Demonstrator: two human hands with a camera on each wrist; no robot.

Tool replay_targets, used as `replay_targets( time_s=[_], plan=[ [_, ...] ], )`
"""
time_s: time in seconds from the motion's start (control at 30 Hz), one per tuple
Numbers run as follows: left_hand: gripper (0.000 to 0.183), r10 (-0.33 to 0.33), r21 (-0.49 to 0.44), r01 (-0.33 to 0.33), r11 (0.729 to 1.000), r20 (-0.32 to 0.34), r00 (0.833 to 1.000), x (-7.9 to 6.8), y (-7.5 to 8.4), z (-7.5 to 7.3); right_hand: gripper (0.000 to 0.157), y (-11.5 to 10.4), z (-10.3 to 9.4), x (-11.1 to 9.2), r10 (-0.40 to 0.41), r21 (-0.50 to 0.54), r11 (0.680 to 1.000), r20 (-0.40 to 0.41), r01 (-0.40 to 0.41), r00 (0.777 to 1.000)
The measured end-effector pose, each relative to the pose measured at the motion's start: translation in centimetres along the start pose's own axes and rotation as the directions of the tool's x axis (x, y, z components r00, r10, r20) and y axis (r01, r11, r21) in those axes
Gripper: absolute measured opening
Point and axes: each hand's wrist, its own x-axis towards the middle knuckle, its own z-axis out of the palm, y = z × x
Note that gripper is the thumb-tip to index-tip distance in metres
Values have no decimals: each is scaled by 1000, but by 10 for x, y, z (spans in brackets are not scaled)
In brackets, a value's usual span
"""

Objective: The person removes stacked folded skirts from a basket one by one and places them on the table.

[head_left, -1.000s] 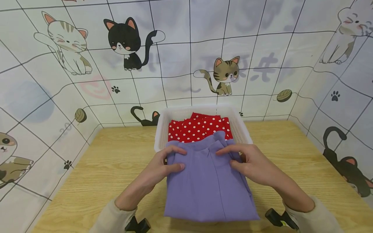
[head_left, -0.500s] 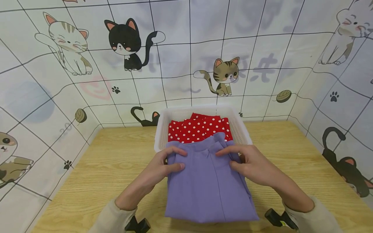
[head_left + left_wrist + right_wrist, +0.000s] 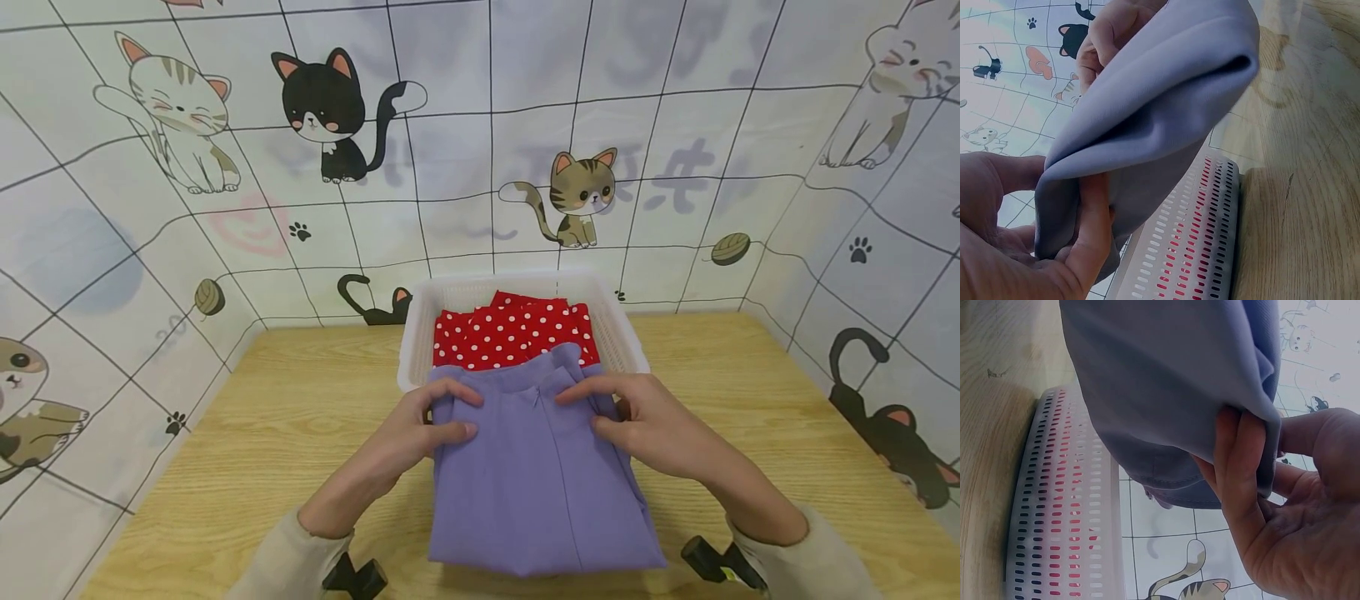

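Observation:
A folded purple garment [image 3: 525, 483] with a waistband-like top edge and one long seam hangs in front of the basket in the head view. My left hand [image 3: 438, 421] grips its upper left edge, thumb and index finger on the front. On the upper right edge, my right hand [image 3: 637, 417] pinches it the same way. The left wrist view has the fingers of the left hand [image 3: 1079, 250] reaching under the folded layers [image 3: 1147, 119]. In the right wrist view, fingers of the right hand [image 3: 1241, 481] curl behind the cloth [image 3: 1166, 381].
A white perforated plastic basket [image 3: 633, 337] stands at the back of the wooden table [image 3: 300, 433], against the wall covering [image 3: 465, 167] printed with cats. Red cloth with white dots [image 3: 517, 325] lies in the basket. The purple garment overlaps the basket's front in the head view.
The purple garment has shifted very slightly, its top edge sinking a little in the head view. Both hands keep their hold and hardly move.

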Motion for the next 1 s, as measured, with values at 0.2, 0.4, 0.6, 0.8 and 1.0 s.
replay_targets(
  time_s=[0.2, 0.4, 0.6, 0.8, 1.0],
  plan=[
    [33, -17, -19, 17, 1000, 12, 1000, 2, -2, 1, 44, 1, 0, 0, -17, -3, 1000, 12, 17, 1000],
    [30, -17, -5, 18, 1000, 35, 999, 3, -4, 0, 42, 4, -1, 1, -7, 21, 1000, 53, 6, 999],
    [27, -9, 32, 6, 999, 83, 997, 1, -7, -1, 40, 9, -1, 0, -6, 54, 999, 130, -1, 992],
    [25, -4, 58, -4, 998, 138, 990, 2, -11, -2, 38, 14, -2, 2, 11, 56, 998, 214, -24, 977],
    [22, -15, 93, -2, 996, 183, 983, 4, -14, -4, 39, 21, -2, 5, 33, 74, 996, 295, -57, 955]
  ],
)
